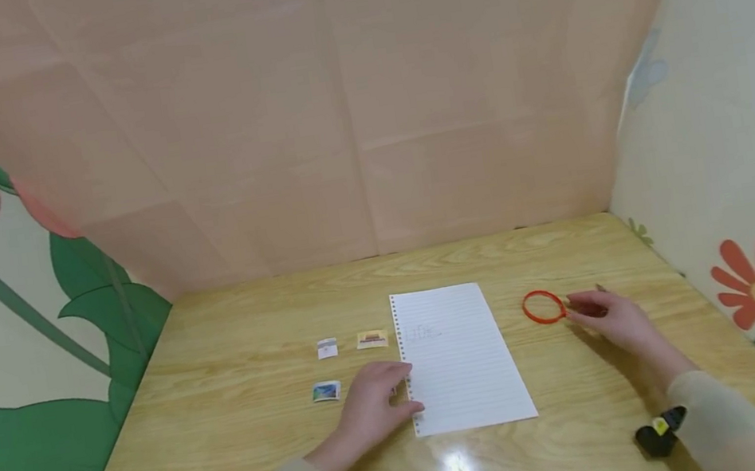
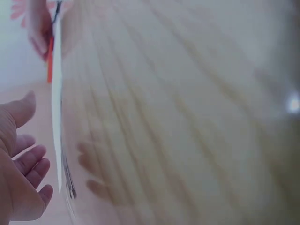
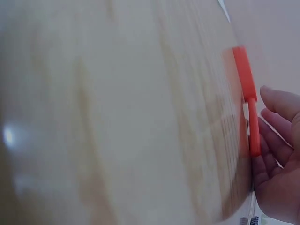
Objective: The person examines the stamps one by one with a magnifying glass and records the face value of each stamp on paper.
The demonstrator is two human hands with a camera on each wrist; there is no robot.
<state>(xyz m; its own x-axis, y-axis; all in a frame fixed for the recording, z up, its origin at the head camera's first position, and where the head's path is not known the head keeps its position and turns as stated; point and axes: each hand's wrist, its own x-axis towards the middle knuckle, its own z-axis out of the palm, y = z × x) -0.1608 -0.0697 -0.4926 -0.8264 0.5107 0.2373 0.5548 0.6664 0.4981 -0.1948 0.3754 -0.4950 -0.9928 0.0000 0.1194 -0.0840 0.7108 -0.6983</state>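
Note:
A red-rimmed magnifying glass (image 1: 543,307) lies on the table right of the paper. My right hand (image 1: 610,322) is around its handle (image 3: 253,126), thumb on one side and relaxed fingers on the other; a gap shows between thumb and handle in the right wrist view. My left hand (image 1: 375,398) hovers at the punched left edge of a lined sheet of paper (image 1: 463,360), thumb and fingers spread apart with nothing between them. Faint writing marks the sheet's upper left. Close by lie a blue-green stamp (image 1: 327,391) and a yellowish stamp (image 1: 372,339).
A whitish stamp (image 1: 327,348) lies left of the yellowish one, and another small piece is mostly hidden behind my left hand. A slim dark-tipped object (image 1: 601,288) shows behind my right hand. Walls enclose the wooden table (image 1: 238,327) at the back and sides.

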